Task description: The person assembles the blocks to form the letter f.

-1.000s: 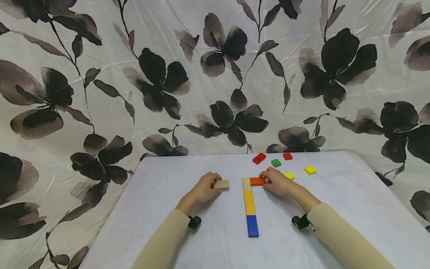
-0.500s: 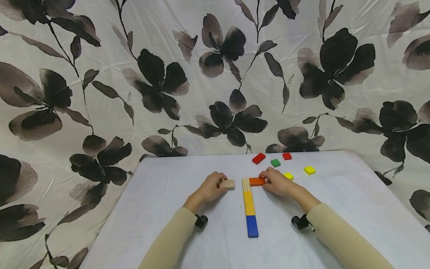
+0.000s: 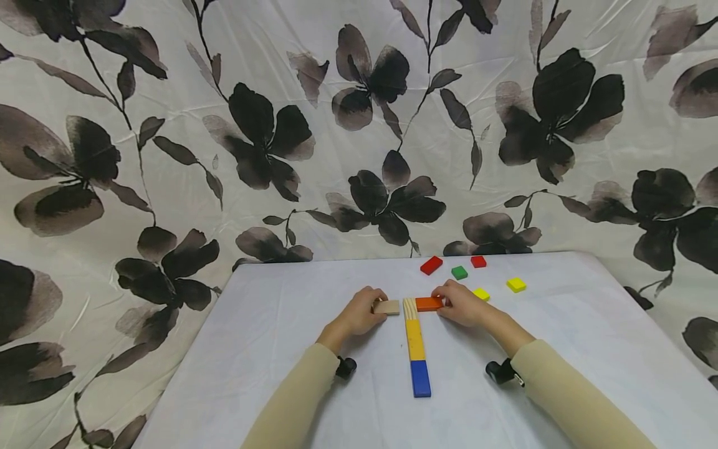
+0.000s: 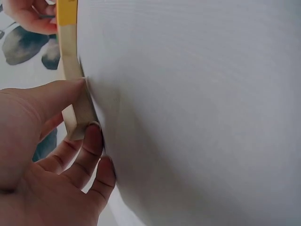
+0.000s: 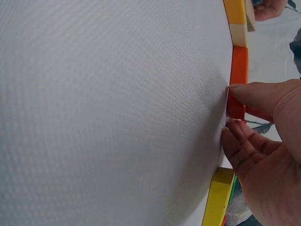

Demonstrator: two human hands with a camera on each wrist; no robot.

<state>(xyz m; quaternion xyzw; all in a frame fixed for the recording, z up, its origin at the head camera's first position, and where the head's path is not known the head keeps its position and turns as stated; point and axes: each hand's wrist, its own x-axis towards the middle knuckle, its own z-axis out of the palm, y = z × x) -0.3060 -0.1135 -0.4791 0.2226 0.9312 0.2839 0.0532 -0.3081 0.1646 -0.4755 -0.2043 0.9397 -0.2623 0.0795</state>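
Note:
My left hand (image 3: pixel 359 310) pinches a plain wooden block (image 3: pixel 388 307) between thumb and fingers, low over the white table. A narrow gap shows in the head view between that block and the pale top piece (image 3: pixel 411 308) of a row of blocks. Below the pale piece, a yellow-orange block (image 3: pixel 415 340) and a blue block (image 3: pixel 420 378) continue the row towards me. On the other side, my right hand (image 3: pixel 461 302) grips the outer end of an orange-red block (image 3: pixel 428 304), which meets the pale piece. In the right wrist view my thumb lies along the orange-red block (image 5: pixel 239 70).
Loose blocks lie towards the back right: a red one (image 3: pixel 431 265), a smaller red one (image 3: pixel 478 262), a green one (image 3: pixel 459 272) and a yellow one (image 3: pixel 516 285). Another yellow block (image 3: pixel 481 294) sits just behind my right hand. Floral cloth (image 3: pixel 314 187) hangs behind the table (image 3: pixel 269 349).
My left hand has slid the plain wooden block rightward, closer to the row's pale top piece. My right hand and the orange-red block have stayed in place.

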